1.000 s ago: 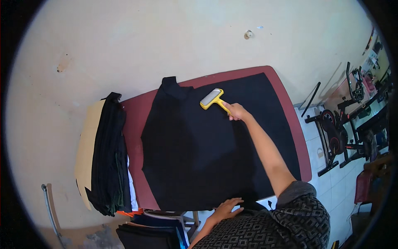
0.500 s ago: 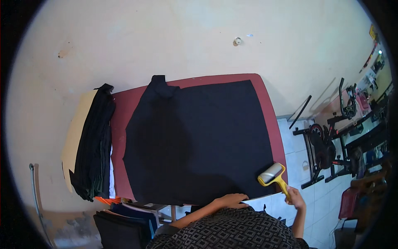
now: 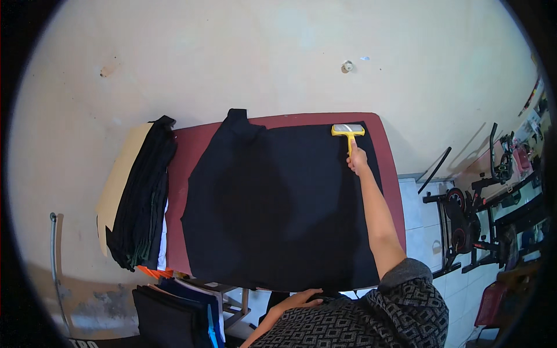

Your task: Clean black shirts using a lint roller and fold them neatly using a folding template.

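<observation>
A black cut of fabric (image 3: 319, 203) lies spread over a dark red table (image 3: 393, 203), with a narrow tab sticking up at its far left. My right hand (image 3: 357, 160) is closed round the yellow handle of a lint roller (image 3: 348, 130). The roller's pale cylinder rests on the fabric by its far right corner, and my right arm reaches across the right side. At the near edge of the table, my left hand (image 3: 300, 300) lies with fingers stretched out, close to my patterned shirt; whether it touches the fabric I cannot tell.
A stack of dark cloth pieces (image 3: 142, 197) with a tan board (image 3: 123, 177) sits along the table's left end. Below it, more folded fabric (image 3: 165, 313) is piled. An exercise bike (image 3: 464, 214) stands on the tiled floor to the right. The wall (image 3: 261, 58) borders the far side.
My right hand has carried the lint roller from the fabric's near right corner up to its far right corner. My left hand stays by the near edge, slightly lower in view.
</observation>
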Motion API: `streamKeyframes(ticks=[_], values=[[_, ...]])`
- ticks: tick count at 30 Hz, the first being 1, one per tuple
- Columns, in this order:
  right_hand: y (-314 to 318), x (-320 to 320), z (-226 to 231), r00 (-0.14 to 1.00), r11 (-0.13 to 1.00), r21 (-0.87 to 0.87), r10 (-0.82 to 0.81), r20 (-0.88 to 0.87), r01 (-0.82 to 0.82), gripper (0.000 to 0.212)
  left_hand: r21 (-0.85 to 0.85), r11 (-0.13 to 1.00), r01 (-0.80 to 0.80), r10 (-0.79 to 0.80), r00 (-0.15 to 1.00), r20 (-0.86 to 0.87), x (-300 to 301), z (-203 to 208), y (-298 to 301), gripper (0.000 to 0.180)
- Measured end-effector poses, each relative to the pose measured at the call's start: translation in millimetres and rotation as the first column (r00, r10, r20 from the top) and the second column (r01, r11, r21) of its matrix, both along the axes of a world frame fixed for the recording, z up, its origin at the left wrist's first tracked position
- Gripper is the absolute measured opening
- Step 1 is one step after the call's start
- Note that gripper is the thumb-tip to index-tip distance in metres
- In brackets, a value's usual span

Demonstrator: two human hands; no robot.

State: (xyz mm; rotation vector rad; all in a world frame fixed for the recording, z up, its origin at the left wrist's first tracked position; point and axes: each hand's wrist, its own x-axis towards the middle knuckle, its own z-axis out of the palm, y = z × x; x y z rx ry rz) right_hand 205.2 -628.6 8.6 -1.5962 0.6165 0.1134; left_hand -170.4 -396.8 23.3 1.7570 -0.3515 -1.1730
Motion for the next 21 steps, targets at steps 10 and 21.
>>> streamKeyframes(ticks=[10, 21], values=[[-32.6, -249.7, 11.5, 0.972, 0.961, 0.149, 0.234, 0.018, -0.234, 0.041, -0.046, 0.986, 0.161, -0.158, 0.986, 0.056, 46.5, 15.3, -13.8, 0.054], [-129.5, -365.9, 100.1, 0.757, 0.845, 0.092, 0.515, -0.402, -0.526, 0.032, -0.027, 0.903, -0.428, 0.416, 0.857, 0.304, 75.2, 16.9, 111.7, 0.025]])
